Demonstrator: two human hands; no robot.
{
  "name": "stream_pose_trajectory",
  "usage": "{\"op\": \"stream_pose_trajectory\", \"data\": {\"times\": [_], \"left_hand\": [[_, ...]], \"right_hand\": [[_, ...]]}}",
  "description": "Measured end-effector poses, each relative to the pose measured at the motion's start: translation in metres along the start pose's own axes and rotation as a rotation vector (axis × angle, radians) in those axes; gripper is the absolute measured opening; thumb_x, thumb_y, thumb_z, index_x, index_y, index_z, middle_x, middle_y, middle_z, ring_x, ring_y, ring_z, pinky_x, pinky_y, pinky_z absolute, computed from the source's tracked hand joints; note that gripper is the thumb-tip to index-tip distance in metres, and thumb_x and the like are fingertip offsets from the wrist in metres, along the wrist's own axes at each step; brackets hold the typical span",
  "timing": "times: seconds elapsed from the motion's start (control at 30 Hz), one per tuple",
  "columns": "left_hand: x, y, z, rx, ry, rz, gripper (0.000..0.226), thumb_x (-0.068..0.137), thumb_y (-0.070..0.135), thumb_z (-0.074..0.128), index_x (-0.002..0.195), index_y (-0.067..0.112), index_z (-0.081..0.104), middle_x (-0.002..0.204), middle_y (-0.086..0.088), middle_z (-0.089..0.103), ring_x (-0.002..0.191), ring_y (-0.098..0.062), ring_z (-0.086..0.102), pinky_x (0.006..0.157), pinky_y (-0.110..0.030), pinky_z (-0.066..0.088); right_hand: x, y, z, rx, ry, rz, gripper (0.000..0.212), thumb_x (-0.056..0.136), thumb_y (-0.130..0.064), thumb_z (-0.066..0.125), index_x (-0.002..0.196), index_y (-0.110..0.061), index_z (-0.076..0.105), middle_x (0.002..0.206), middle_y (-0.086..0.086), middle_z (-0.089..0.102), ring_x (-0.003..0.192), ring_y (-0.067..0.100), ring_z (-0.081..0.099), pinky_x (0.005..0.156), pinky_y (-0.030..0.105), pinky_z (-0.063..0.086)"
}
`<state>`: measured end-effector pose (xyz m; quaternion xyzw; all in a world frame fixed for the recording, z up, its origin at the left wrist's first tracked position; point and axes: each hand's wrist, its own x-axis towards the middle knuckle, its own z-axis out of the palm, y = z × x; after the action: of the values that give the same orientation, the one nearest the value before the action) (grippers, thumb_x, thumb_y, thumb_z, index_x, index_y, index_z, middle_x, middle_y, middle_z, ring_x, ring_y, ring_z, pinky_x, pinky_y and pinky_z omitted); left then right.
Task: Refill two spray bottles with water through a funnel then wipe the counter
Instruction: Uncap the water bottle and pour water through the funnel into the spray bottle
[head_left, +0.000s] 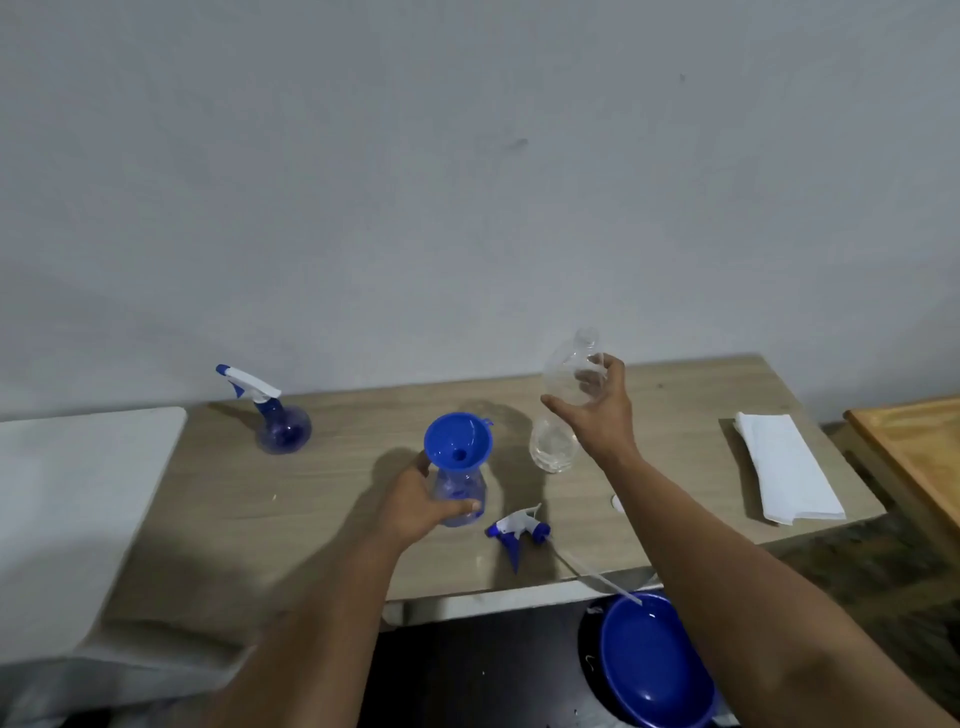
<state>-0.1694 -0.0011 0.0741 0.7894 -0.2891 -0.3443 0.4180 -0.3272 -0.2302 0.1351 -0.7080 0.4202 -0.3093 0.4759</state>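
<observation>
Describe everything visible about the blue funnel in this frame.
The funnel is bright blue, apparently plastic, with a wide round bowl, a small tab on its far right rim and a dark hole at the centre. It sits upright in the neck of a clear bluish spray bottle whose trigger head is off. The left hand grips that bottle, one finger near the funnel's rim. No water shows in it.

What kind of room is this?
Probably a plain room at home, though that is uncertain: a bare painted wall, a small wood-look table and a blue basin on the dark floor.
</observation>
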Motion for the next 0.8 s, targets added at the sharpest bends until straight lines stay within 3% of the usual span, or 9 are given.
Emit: {"op": "stream_pose_trajectory", "data": {"times": [0.07, 0.17, 0.3, 0.43, 0.5, 0.57, 0.67, 0.73, 0.8], "left_hand": [[0.004, -0.006, 0.007, -0.007, 0.005, -0.049, 0.068, 0.053, 0.035, 0.098, 0.112, 0.031, 0.064, 0.1, 0.016, 0.073, 0.093, -0.002, 0.07, 0.084, -0.029, 0.057], [0.005, -0.007, 0.016, 0.007, 0.0, -0.057, 0.042, 0.064, 0.018, 0.094, 0.095, 0.032, 0.068, 0.088, 0.024, 0.073, 0.081, 0.006, 0.068, 0.074, -0.017, 0.051], [0.01, -0.01, 0.021, -0.003, 0.008, -0.064, 0.043, 0.065, 0.02, 0.088, 0.103, 0.029, 0.069, 0.095, 0.014, 0.075, 0.089, -0.006, 0.072, 0.085, -0.036, 0.058], [0.011, -0.008, 0.023, 0.054, -0.013, -0.046, 0.038, 0.067, 0.027, 0.086, 0.102, 0.029, 0.071, 0.1, 0.013, 0.074, 0.093, -0.006, 0.071, 0.087, -0.04, 0.059], [0.009, -0.003, 0.023, 0.047, 0.008, -0.058, 0.038, 0.07, 0.024, 0.087, 0.103, 0.031, 0.069, 0.095, 0.014, 0.074, 0.088, -0.003, 0.07, 0.08, -0.03, 0.056], [0.009, -0.002, 0.023, 0.042, 0.012, -0.071, 0.041, 0.072, 0.021, 0.088, 0.105, 0.03, 0.067, 0.094, 0.015, 0.072, 0.087, -0.002, 0.068, 0.076, -0.024, 0.05], [0.007, 0.002, 0.021, 0.068, -0.002, -0.079, 0.042, 0.071, 0.024, 0.089, 0.104, 0.033, 0.064, 0.093, 0.017, 0.071, 0.087, -0.004, 0.068, 0.074, -0.024, 0.05], [0.008, 0.002, 0.02, 0.078, 0.016, -0.1, 0.04, 0.07, 0.024, 0.088, 0.101, 0.034, 0.064, 0.09, 0.016, 0.072, 0.085, -0.007, 0.069, 0.073, -0.028, 0.054], [0.01, -0.001, 0.02, 0.087, 0.023, -0.116, 0.036, 0.068, 0.023, 0.087, 0.095, 0.032, 0.065, 0.091, 0.011, 0.073, 0.087, -0.015, 0.071, 0.08, -0.036, 0.058]], "right_hand": [[0.0, 0.009, 0.006, 0.007, 0.01, -0.002, 0.086, 0.071, -0.028, 0.097, 0.136, -0.031, 0.041, 0.128, 0.0, 0.065, 0.122, 0.014, 0.062, 0.107, 0.038, 0.052], [0.001, 0.015, 0.011, -0.004, -0.002, -0.002, 0.086, 0.07, -0.031, 0.097, 0.137, -0.033, 0.042, 0.131, -0.003, 0.065, 0.124, 0.012, 0.062, 0.105, 0.035, 0.052], [-0.005, 0.025, 0.011, -0.089, -0.041, 0.078, 0.1, 0.067, -0.041, 0.097, 0.145, -0.029, 0.038, 0.134, 0.001, 0.063, 0.124, 0.023, 0.062, 0.105, 0.043, 0.053], [-0.036, 0.037, 0.008, -0.062, -0.058, 0.224, 0.118, 0.073, -0.032, 0.095, 0.164, -0.027, 0.019, 0.152, 0.008, 0.051, 0.136, 0.027, 0.053, 0.111, 0.044, 0.049], [-0.06, 0.045, 0.01, -0.037, 0.013, 0.286, 0.104, 0.082, -0.026, 0.089, 0.163, -0.025, 0.023, 0.147, 0.007, 0.055, 0.134, 0.027, 0.055, 0.107, 0.042, 0.051], [-0.083, 0.05, 0.013, 0.01, 0.061, 0.293, 0.076, 0.089, -0.021, 0.082, 0.154, -0.027, 0.042, 0.13, 0.001, 0.063, 0.125, 0.026, 0.062, 0.1, 0.042, 0.056], [-0.1, 0.035, 0.021, 0.029, -0.013, 0.158, 0.033, 0.094, -0.009, 0.071, 0.117, -0.033, 0.067, 0.112, -0.008, 0.072, 0.108, 0.015, 0.07, 0.09, 0.037, 0.061], [-0.097, 0.007, 0.027, 0.034, -0.059, 0.006, 0.033, 0.093, -0.006, 0.07, 0.108, -0.035, 0.069, 0.109, -0.009, 0.072, 0.101, 0.005, 0.068, 0.084, 0.032, 0.061], [-0.087, -0.028, 0.033, -0.042, -0.123, -0.171, 0.032, 0.091, -0.015, 0.073, 0.113, -0.038, 0.068, 0.118, -0.011, 0.068, 0.108, 0.001, 0.065, 0.086, 0.026, 0.056]]}}
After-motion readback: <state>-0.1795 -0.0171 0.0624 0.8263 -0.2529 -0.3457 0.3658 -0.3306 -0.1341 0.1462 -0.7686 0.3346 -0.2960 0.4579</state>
